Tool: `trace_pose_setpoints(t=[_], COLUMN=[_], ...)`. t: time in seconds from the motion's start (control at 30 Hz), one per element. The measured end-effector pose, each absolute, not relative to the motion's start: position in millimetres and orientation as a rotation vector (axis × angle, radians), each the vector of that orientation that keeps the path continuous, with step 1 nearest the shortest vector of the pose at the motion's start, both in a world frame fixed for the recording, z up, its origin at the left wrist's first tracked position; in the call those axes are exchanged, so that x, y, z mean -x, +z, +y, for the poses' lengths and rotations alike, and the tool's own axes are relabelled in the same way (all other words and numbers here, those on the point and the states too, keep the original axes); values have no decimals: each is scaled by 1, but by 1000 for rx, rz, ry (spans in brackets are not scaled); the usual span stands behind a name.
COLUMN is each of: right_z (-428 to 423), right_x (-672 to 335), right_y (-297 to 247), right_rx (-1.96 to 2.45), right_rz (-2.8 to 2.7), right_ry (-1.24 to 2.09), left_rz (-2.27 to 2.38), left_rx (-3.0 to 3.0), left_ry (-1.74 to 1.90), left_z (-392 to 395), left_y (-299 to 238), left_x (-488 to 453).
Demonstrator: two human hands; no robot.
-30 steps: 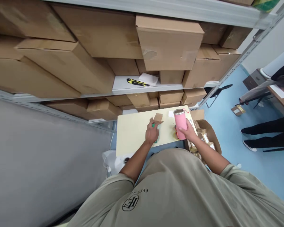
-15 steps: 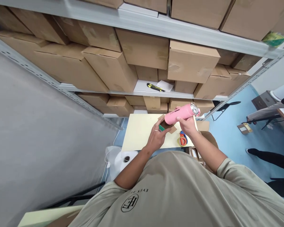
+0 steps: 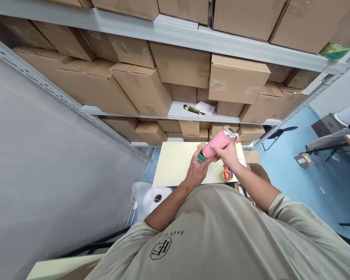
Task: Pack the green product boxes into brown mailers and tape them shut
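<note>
My right hand (image 3: 230, 156) is wrapped round a pink tumbler (image 3: 218, 141) with a silver lid, held tilted above the pale yellow table (image 3: 175, 167). My left hand (image 3: 196, 171) is closed on a small green-and-brown carton (image 3: 203, 156), whose open end meets the tumbler's base. A ring shows on one left finger. The carton is mostly hidden by my fingers and the tumbler.
An orange and blue tape dispenser (image 3: 226, 174) lies on the table by my right wrist. Shelves of cardboard boxes (image 3: 140, 87) rise behind, with a yellow-black utility knife (image 3: 191, 109) on one shelf. A white roll (image 3: 155, 197) sits on the floor at left. An open box of goods (image 3: 252, 171) stands at right.
The tumbler went from standing upright on the table to being lifted and tilted, its base brought against the carton in my left hand. The camera view tipped upward.
</note>
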State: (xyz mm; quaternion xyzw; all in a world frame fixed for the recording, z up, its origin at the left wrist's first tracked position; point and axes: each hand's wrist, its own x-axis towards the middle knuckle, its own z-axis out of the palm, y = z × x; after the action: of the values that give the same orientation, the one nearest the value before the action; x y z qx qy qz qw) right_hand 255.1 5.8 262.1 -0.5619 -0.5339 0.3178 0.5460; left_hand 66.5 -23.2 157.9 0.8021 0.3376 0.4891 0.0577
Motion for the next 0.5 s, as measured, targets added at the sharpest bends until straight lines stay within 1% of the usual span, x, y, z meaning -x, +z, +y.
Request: trace_pose_setpoints(t=[0.1, 0.2, 0.3, 0.5], right_z=[2, -3, -5, -2], right_x=[-252, -249, -247, -240], right_y=[265, 270, 271, 260], right_rx=[1442, 1552, 1601, 1464], right_rz=[-1294, -1358, -1375, -1372], right_ry=[625, 589, 646, 799], left_rz=[1034, 1044, 1039, 1075], left_rx=[-2439, -2450, -2436, -2334], left_ry=[1457, 1410, 1392, 1366], left_z=[-24, -26, -28, -28], left_y=[154, 153, 156, 160], left_x=[-65, -64, -63, -56])
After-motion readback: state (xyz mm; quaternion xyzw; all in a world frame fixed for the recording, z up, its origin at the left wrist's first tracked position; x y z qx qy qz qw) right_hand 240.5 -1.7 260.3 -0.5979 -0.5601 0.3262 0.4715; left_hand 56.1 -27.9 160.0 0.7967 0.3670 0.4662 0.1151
